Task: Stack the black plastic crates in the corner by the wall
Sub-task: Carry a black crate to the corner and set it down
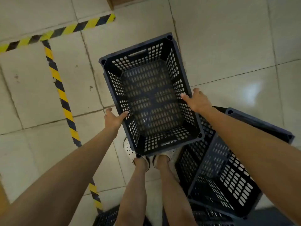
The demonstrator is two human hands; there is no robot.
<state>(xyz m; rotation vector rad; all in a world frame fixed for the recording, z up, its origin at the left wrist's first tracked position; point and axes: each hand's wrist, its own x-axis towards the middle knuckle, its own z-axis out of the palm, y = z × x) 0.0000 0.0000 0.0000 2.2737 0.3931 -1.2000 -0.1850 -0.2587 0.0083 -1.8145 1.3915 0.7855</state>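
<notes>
Tiled floor [219, 46], hazard tape [57, 77] | black crate [151, 98] upright above feet | left hand [114, 119], right hand [197, 100] gripping its long rims | second crate [224, 175] tilted at right

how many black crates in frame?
At least 3: one held crate between the left hand and right hand; a tilted crate at lower right; a crate edge at the bottom. Others may be hidden there.
</notes>
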